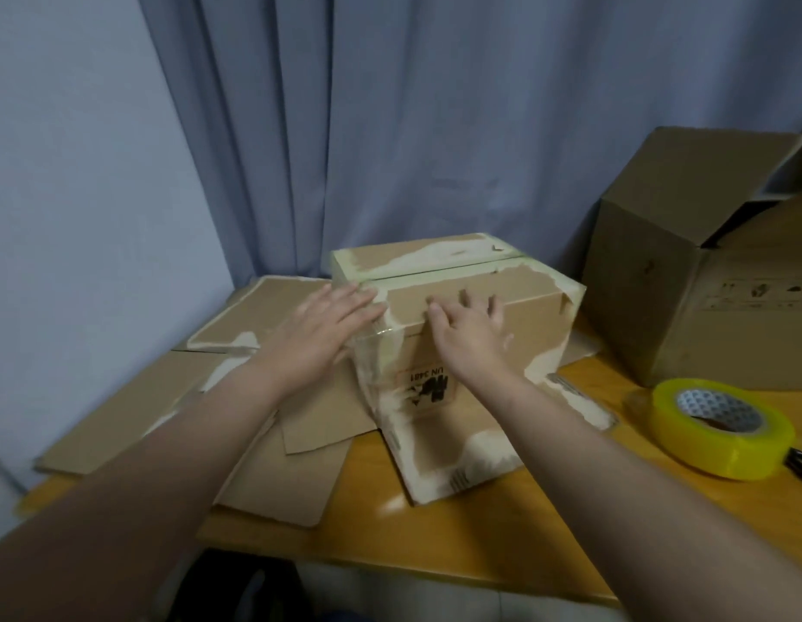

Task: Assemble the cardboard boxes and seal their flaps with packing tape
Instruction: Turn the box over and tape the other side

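A small worn cardboard box (516, 316) stands in the middle of the wooden table (435, 527), its top flaps folded down with a seam between them. Old tape remnants mark its edges. My left hand (320, 325) lies flat against the box's top left corner, fingers spread. My right hand (469, 329) presses on the near top flap and front edge, fingers apart. One bottom flap of the box sticks out toward me on the table. A yellow-green roll of packing tape (722, 426) lies on the table at the right, untouched.
Several flattened cardboard boxes (134, 410) lie stacked on the left of the table. A larger open box (686, 280) lies on its side at the back right. Blue curtains hang behind. A dark object (801, 462) peeks out beside the tape roll.
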### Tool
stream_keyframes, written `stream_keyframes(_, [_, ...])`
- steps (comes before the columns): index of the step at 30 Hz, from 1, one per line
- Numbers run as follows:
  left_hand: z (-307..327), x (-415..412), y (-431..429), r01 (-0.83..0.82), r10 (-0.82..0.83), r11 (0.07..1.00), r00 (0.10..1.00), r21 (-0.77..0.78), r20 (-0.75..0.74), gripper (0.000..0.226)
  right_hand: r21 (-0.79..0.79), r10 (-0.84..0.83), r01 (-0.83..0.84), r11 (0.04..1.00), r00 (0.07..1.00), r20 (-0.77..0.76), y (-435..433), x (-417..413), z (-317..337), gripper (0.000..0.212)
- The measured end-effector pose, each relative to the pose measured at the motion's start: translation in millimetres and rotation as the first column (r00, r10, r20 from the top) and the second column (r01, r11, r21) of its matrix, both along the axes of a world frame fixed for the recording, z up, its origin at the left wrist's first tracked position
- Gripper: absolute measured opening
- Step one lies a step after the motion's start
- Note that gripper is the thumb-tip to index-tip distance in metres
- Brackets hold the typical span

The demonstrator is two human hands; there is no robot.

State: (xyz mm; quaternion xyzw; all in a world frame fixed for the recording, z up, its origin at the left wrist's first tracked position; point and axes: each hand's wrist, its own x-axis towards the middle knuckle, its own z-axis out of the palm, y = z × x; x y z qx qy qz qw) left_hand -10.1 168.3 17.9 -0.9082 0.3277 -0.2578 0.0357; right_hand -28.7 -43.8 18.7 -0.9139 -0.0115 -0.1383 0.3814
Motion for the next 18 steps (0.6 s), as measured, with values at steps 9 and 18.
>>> stream_keyframes(9, [-27.5, 0.9, -15.1, 0.236, -0.218, 0.966, 0.963, -0.107, 0.157, 0.045, 0.194, 0.038, -0.105, 0.975, 0.946, 0.321, -27.4, -2.3, -29.0, 0.020])
stream_keyframes(18, [-29.5, -39.9, -109.0, -0.056, 0.093, 0.988, 0.960, -0.147, 0.262, 0.041, 0.560, 0.205, -0.263, 0.786, 0.965, 0.165, -67.9, 8.4, -12.9, 0.019])
